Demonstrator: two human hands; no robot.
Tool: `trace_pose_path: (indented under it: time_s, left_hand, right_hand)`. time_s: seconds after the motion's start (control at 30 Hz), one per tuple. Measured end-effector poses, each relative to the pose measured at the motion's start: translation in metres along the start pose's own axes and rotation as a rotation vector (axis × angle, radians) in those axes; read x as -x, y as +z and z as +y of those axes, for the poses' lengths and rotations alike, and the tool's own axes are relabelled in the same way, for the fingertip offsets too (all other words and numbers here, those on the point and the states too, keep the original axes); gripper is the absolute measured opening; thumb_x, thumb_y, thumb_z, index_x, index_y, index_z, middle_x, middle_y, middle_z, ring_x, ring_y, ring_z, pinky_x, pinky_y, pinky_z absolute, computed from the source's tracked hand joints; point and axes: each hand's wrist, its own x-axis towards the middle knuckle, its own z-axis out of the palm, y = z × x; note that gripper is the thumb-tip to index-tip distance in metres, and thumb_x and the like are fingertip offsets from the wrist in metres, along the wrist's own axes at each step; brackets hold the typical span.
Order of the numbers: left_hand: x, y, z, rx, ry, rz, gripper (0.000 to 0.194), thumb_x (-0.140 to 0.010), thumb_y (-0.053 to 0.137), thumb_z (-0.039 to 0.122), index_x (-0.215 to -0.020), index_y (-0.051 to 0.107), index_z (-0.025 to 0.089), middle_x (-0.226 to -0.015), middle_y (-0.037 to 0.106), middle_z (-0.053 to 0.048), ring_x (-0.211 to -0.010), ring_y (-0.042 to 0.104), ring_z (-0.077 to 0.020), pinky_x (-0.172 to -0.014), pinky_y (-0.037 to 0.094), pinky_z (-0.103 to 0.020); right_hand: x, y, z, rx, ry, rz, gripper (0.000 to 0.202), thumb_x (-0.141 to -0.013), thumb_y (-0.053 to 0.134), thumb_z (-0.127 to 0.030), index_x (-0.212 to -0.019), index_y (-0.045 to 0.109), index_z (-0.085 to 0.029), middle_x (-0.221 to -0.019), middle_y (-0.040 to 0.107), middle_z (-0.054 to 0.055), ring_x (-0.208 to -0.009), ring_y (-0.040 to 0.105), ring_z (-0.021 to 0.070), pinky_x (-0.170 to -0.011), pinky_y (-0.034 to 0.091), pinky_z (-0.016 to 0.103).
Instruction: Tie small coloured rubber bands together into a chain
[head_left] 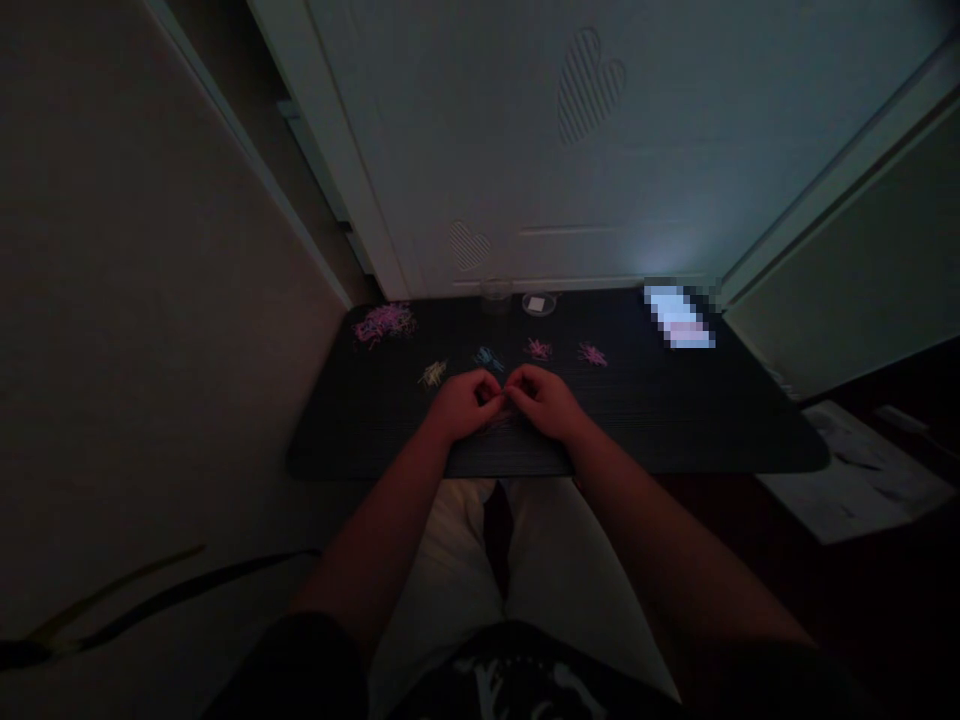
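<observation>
My left hand (466, 403) and my right hand (543, 400) meet over the near middle of the dark table (645, 430), thumbs and forefingers pinched and fingertips close together. What they hold, if anything, is too small and dark to make out. Below the fingers lie some faint reddish strands (496, 422). Just beyond my hands is a row of small piles of thin strips: a yellowish pile (433, 374), a blue pile (488, 357), a pink pile (538, 349) and another pink pile (592, 354).
A larger mixed pile (384, 324) lies at the table's back left. At the back edge stand a clear round container (496, 293) and a round lid (538, 303) with a white square. A bright pixelated object (679, 315) is at the back right, before a white door (525, 130).
</observation>
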Motion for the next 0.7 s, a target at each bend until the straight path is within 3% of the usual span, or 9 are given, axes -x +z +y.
trace_pose_path:
  time_s: [0.3, 0.7]
  left_hand:
    - [0.0002, 0.0004, 0.0020, 0.026, -0.021, -0.012, 0.022, -0.075, 0.060, 0.036, -0.077, 0.064, 0.015, -0.067, 0.063, -0.001, -0.058, 0.055, -0.0104, -0.052, 0.041, -0.021]
    - [0.0007, 0.0000, 0.0025, 0.073, -0.007, -0.020, 0.016, -0.073, 0.061, 0.029, -0.081, 0.059, 0.016, -0.069, 0.062, 0.000, -0.060, 0.055, -0.0102, -0.055, 0.043, -0.021]
  right_hand:
    - [0.0004, -0.0003, -0.0029, -0.007, 0.013, 0.001, 0.007, -0.078, 0.054, -0.023, -0.079, 0.058, -0.018, -0.072, 0.060, 0.001, -0.065, 0.053, 0.0124, -0.061, 0.040, 0.025]
    - [-0.0002, -0.0008, -0.0024, 0.040, -0.008, -0.002, 0.007, -0.077, 0.052, -0.021, -0.076, 0.058, -0.018, -0.070, 0.059, 0.000, -0.065, 0.052, 0.0122, -0.060, 0.039, 0.024]
